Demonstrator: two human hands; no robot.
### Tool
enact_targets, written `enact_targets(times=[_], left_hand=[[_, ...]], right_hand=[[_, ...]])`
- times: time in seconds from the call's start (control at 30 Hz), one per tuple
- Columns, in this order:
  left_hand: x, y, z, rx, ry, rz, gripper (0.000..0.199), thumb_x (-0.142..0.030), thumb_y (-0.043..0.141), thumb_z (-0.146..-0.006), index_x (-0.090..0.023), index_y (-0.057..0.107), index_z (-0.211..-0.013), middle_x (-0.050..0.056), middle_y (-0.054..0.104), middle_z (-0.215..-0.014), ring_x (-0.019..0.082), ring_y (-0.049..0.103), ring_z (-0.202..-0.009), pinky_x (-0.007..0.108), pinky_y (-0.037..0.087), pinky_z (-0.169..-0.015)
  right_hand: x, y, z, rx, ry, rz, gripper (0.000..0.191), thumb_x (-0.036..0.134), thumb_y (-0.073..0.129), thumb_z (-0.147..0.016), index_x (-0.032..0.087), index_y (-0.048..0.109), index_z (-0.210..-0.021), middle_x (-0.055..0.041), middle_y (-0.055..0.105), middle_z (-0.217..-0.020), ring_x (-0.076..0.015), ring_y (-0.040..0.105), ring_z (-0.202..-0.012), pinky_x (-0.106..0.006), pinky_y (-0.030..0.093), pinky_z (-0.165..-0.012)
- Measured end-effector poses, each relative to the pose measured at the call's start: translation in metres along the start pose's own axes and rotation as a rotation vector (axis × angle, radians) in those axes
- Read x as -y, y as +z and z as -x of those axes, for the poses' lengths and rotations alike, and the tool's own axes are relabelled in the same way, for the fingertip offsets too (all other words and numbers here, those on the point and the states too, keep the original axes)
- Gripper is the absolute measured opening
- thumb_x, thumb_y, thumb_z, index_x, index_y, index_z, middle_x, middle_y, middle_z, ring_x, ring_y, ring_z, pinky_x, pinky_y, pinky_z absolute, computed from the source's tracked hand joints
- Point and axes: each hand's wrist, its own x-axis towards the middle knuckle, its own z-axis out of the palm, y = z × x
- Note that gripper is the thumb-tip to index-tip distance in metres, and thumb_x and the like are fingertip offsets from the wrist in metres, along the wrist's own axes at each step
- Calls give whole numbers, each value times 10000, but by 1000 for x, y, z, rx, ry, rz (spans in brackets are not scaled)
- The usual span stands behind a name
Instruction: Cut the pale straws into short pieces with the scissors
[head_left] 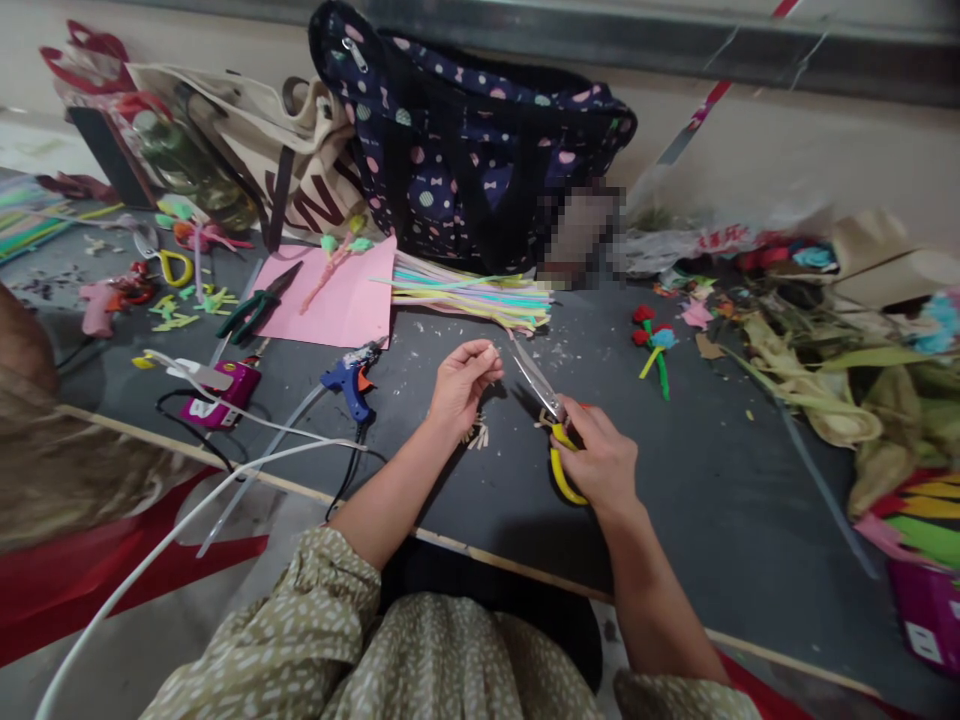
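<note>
Near the middle of the dark table [697, 500], my left hand [465, 385] is closed in a pinch, and whatever it holds is too small to make out. My right hand [600, 455] grips scissors [561, 465] with yellow handles; their metal blades point up and left, close to my left fingertips. Small cut pieces [477, 434] lie just below my left hand. Behind both hands rests a bundle of pastel stems [472, 293], partly over a pink sheet [330, 315].
A blue glue gun [349, 386], dark pliers [259, 304] and a purple power strip [223, 396] with cables sit left. A patterned bag [472, 140] stands behind. Small red and blue flowers [655, 340] and dried husks [840, 390] lie right. Another person's arm [26, 340] shows far left.
</note>
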Motion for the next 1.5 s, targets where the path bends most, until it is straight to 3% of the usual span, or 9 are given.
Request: enact_targets(times=[0.4,0.87,1.07,1.5], left_hand=[[-1,5,4,104,-4,-5,280,-265,827,-602,-174,637,-785,-29,623,-667,72,607,-616,203,524,-653],[1,7,6,106,-3,-18,278,-286,829,-599,-171,682,-806,-17,650,-671,65,601,-591,185,513,-643],[1,6,6,101,-7,-32,289,-272,832,-589,-181,693,-826,-2,692,-797,78,632,-650,212,531,-698],[-2,6,5,71,67,-76,261,-250,817,-608,-180,683,-820,-20,660,-710,77,615,-605,231,517,-688]], right_hand=[[2,0,1,38,-9,-8,421,248,591,-791,222,599,-1211,-33,682,-981,-126,642,-803,-198,480,-689],[7,-1,-2,-36,-84,126,397,217,567,-784,199,613,-1177,-23,691,-936,-107,629,-785,-176,420,-607],[6,-1,-2,-13,-55,138,396,253,560,-803,205,604,-1193,-27,687,-928,-115,623,-778,-191,426,-605],[6,0,-2,-41,-37,120,413,215,559,-782,218,615,-1191,-31,687,-962,-114,629,-780,-185,446,-626]])
